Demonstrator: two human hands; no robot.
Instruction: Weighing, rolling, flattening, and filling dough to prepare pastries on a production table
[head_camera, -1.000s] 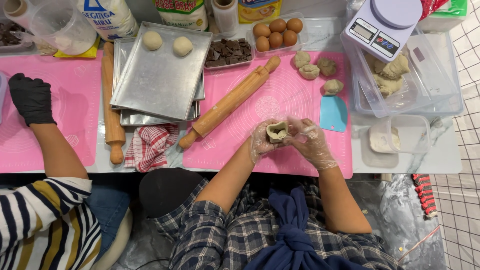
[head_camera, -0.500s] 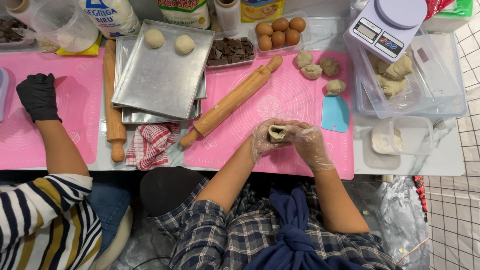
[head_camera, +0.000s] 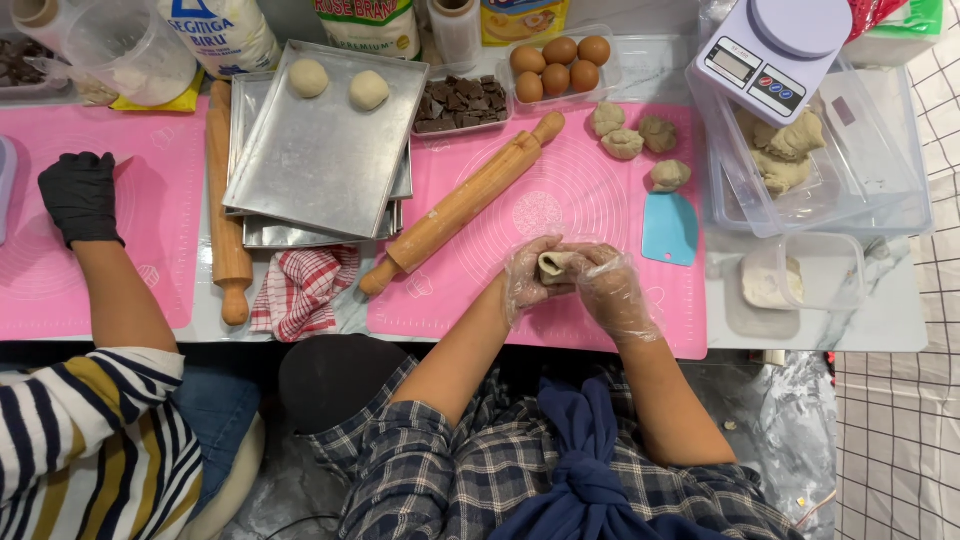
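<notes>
The head camera looks straight down on a pink mat (head_camera: 600, 200) where, at lower centre of the frame, the left hand (head_camera: 528, 280) and the right hand (head_camera: 612, 290), both in thin clear gloves, close around a small piece of dough (head_camera: 556, 265); the fingers curl tightly on it from both sides, just above the mat's near edge. The likely trouble, as I judge it, is the dough tearing or its seam opening if the fingers pinch too hard, or the lump slipping from the slick gloves onto the mat. Four more dough pieces (head_camera: 640, 145) lie at upper right of the mat, beside a blue scraper (head_camera: 669, 228), and a wooden rolling pin (head_camera: 462, 204) lies slantwise to the left. Along the top edge stand packages: a white bag with blue print (head_camera: 225, 30) at upper left, a white and green bag (head_camera: 368, 22) at top centre, and a yellow packet (head_camera: 515, 18) beside it. A clear tray of brown eggs (head_camera: 560, 65) sits below them, and a white kitchen scale (head_camera: 775, 50) at upper right. At far left another person's black-gloved hand (head_camera: 78, 195) rests on a second mat.
</notes>
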